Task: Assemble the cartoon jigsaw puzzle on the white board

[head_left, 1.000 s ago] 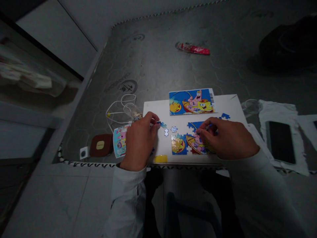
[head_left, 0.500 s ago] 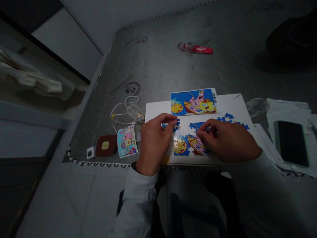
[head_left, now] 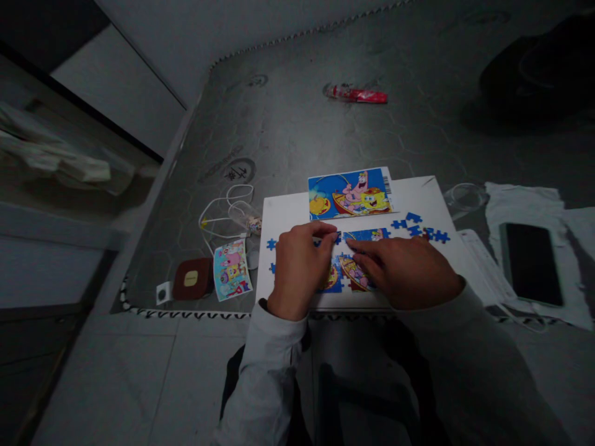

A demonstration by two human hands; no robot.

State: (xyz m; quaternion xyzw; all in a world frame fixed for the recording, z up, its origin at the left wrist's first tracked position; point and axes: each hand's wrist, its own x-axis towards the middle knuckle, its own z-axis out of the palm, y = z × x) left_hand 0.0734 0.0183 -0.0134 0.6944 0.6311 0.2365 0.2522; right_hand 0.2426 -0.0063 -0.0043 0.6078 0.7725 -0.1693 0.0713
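Observation:
A half-built cartoon jigsaw (head_left: 360, 236) lies on a white board (head_left: 288, 218) on a grey mattress-like surface. My left hand (head_left: 300, 267) is curled over the puzzle's left part, its fingertips pinching a small blue piece at the top edge. My right hand (head_left: 404, 269) rests on the puzzle beside it, fingers stretched flat and pressing down. The hands nearly touch. A printed reference picture (head_left: 349, 193) lies at the board's far edge. Loose blue pieces (head_left: 421, 228) sit to the right, and two more (head_left: 271, 244) to the left.
Left of the board are a small cartoon card (head_left: 231, 269), a brown square case (head_left: 190, 279) and a white cable (head_left: 227, 207). A dark phone (head_left: 530, 263) lies on white cloth at right. A red wrapper (head_left: 356, 95) lies farther back. My knees are below the edge.
My left hand has carried a blue piece rightwards from the board's left side to the puzzle's top edge. My right hand has flattened from a pinch onto the puzzle.

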